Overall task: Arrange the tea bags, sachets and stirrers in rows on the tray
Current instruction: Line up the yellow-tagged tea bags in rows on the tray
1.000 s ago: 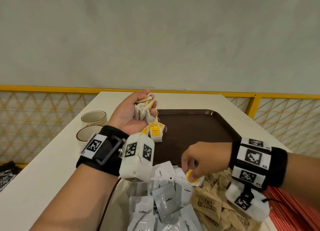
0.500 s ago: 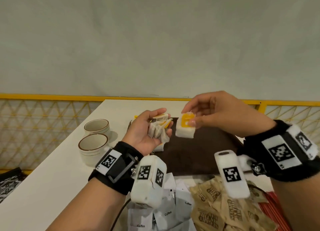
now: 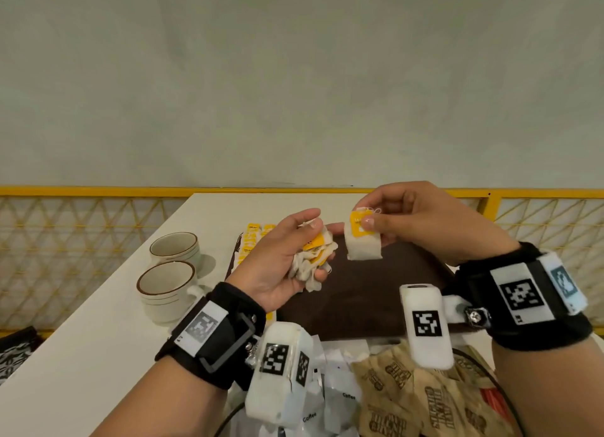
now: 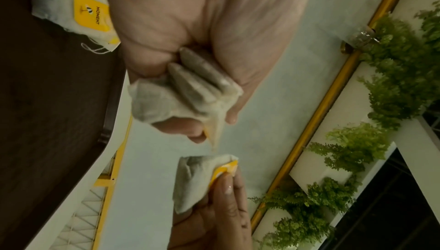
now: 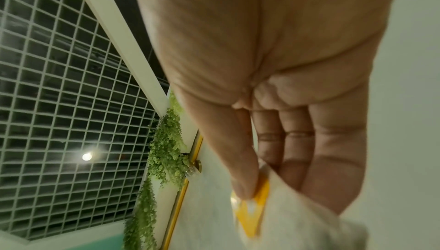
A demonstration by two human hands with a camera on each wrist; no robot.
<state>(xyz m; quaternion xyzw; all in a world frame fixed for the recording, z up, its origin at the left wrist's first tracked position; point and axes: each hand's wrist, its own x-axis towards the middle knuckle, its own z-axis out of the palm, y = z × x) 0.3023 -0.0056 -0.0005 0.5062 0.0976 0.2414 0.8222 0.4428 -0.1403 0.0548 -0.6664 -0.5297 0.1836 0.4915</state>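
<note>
Closest to you, at the near edge of the table [image 3: 81,355], lies a heap of white coffee sachets [image 3: 340,400], touching a heap of brown sachets [image 3: 434,407], with red stirrers [image 3: 492,400] peeking out on the right; the heaps overlap too much to count. Just past them is the dark tray [image 3: 359,305], and most of its middle is bare, so there is room to lay things down. Your left hand [image 3: 277,263] is up over the tray's left side, fingers curled round a bunch of tea bags [image 3: 313,260], too crumpled to count. Your right hand [image 3: 421,220] is near it, over the tray, thumb and fingers pinching one tea bag [image 3: 363,240] by its yellow tag so it hangs down. The two hands are close but not touching. A few yellow-tagged bags [image 3: 253,240] lie along the tray's far left edge, partly hidden. Two cups [image 3: 166,289] stand on the table left of the tray. Behind the table's far edge runs a yellow rail [image 3: 98,191].
</note>
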